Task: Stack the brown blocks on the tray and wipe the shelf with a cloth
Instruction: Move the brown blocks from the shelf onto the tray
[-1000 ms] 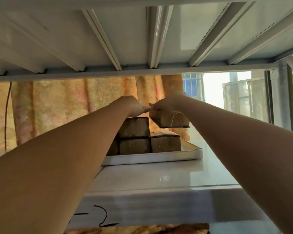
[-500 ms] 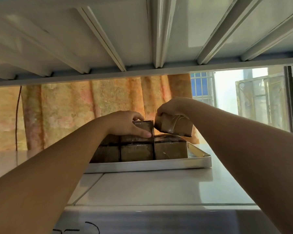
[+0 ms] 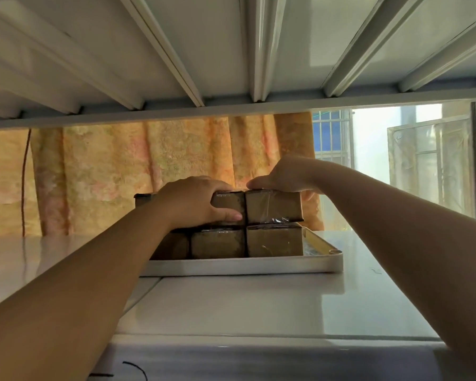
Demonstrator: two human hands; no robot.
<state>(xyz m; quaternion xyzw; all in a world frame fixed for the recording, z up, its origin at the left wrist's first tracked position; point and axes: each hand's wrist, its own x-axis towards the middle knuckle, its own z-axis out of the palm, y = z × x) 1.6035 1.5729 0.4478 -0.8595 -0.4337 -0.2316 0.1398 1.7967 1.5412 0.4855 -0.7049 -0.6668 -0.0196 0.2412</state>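
Brown blocks wrapped in clear film stand two layers high on a white tray (image 3: 259, 266) on the white shelf (image 3: 231, 306). My right hand (image 3: 282, 176) lies on top of the upper right block (image 3: 274, 206), fingers curled over its top and far side; the block rests flat on the lower right block (image 3: 275, 240). My left hand (image 3: 195, 200) grips the upper middle block (image 3: 230, 200) from the front, thumb across its face. Another upper block (image 3: 143, 199) shows behind my left wrist. A lower middle block (image 3: 217, 243) is in view. No cloth is visible.
The ribbed underside of the shelf above (image 3: 231, 50) hangs low over the stack. An orange patterned curtain (image 3: 149, 166) hangs behind. A barred window (image 3: 333, 136) and an open pane (image 3: 429, 166) are at the right. A dark cord (image 3: 25, 182) hangs at the left.
My right hand has lowered its block from a tilted hold onto the lower right block, flush against the upper middle one. My left hand stayed on the upper middle block. The view moved closer.
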